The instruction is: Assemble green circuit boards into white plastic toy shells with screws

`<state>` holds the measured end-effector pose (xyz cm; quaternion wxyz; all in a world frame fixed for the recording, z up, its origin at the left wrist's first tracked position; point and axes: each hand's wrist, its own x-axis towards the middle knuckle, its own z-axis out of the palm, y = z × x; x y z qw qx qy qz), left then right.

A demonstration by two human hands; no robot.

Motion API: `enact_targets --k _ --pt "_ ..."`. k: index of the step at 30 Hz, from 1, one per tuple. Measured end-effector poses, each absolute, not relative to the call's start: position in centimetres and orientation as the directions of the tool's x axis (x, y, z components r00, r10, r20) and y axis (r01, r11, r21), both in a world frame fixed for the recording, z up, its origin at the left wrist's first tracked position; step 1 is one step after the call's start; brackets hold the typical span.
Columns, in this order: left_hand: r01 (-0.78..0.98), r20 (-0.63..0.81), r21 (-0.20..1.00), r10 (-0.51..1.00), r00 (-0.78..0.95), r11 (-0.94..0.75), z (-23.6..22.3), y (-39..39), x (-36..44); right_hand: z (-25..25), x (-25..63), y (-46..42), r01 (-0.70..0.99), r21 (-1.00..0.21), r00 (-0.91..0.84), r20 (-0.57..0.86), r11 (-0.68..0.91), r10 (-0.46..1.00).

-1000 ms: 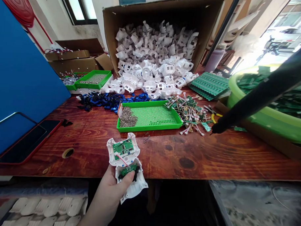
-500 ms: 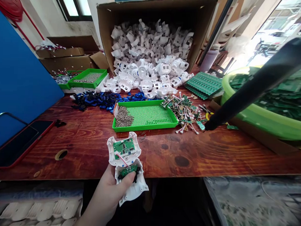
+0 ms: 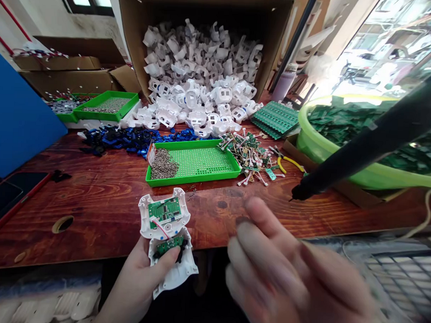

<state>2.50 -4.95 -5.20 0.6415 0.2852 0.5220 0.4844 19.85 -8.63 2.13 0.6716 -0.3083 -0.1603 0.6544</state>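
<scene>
My left hand is closed around an opened white plastic housing in two halves. The upper half carries a green circuit board. A red and white wire joins it to a smaller green board in the lower half, where my thumb presses. My right hand is in the air at the right, smeared by motion, its fingers partly curled; whether anything is in them I cannot make out. Right of it, a black powered screwdriver slants down, its thin bit above the table.
Ahead lies a green tray with a heap of small screws. Behind it are blue and black parts and a cardboard box spilling white housings. Wired boards, yellow-handled pliers and a green basin stand rightward.
My right hand has come into view at the lower right. The view has shifted rightward. My left hand keeps its hold on the housing, and the screwdriver's tip now hangs farther right of the tray.
</scene>
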Motion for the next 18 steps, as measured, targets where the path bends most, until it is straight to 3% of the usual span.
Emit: enact_targets --k 3,5,9,18 --pt "-0.372 -0.403 0.851 0.915 -0.013 0.370 -4.7 -4.9 2.7 2.7 19.3 -6.7 -0.902 -0.393 -0.098 -0.220 -0.180 0.971" --pt "-0.388 -0.408 0.843 0.913 -0.014 0.371 -4.4 -5.0 2.8 2.5 19.0 -6.1 -0.921 -0.327 -0.122 -0.270 -0.210 0.955" --pt "-0.394 -0.418 0.835 0.909 0.000 0.384 -4.2 -5.0 2.9 2.0 18.8 -5.9 -0.917 -0.335 -0.092 -0.352 -0.217 0.931" --pt "-0.381 -0.428 0.835 0.904 0.005 0.398 -4.4 -5.0 2.9 1.8 18.6 -5.7 -0.911 -0.368 -0.052 -0.342 -0.185 0.938"
